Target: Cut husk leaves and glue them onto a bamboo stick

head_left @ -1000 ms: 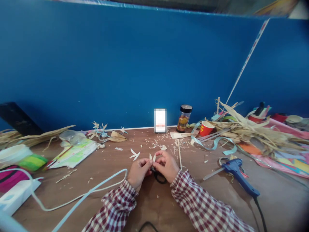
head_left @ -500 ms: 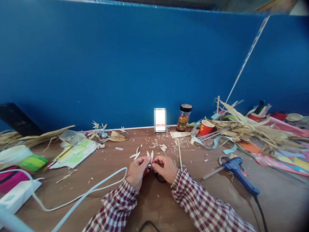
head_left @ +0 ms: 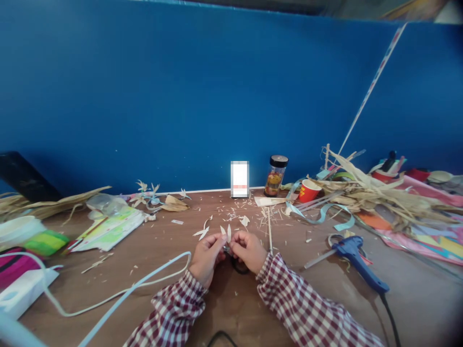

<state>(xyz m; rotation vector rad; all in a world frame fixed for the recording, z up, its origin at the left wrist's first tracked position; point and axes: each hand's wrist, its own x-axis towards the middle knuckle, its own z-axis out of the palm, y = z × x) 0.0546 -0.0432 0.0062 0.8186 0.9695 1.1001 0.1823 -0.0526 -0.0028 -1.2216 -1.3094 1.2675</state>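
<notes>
Close together at the table's middle, both my hands are pinched at the base of a small piece of pale corn husk (head_left: 229, 232) with two pointed tips standing up. My left hand (head_left: 207, 254) grips it from the left with thumb and forefinger. From the other side, my right hand (head_left: 250, 250) has its fingers closed on it too. Fingertips hide the lower part of the piece. Beneath the right hand a black loop (head_left: 240, 268) shows, and a small shiny bit lies between the hands; what they belong to is hidden. More cut husk petals (head_left: 202, 233) lie just beyond the left hand.
At right lies a blue glue gun (head_left: 361, 265) with its cord. Behind it are a dried husk pile (head_left: 390, 193), a red paper cup (head_left: 308, 191) and a lidded jar (head_left: 276, 176). A white cable (head_left: 144, 274) loops at left near a power strip (head_left: 27, 291). Husk scraps litter the middle.
The two-pointed husk piece has shifted very slightly to the right between my fingers. My right fingers have closed in a little; otherwise the hands stay in place.
</notes>
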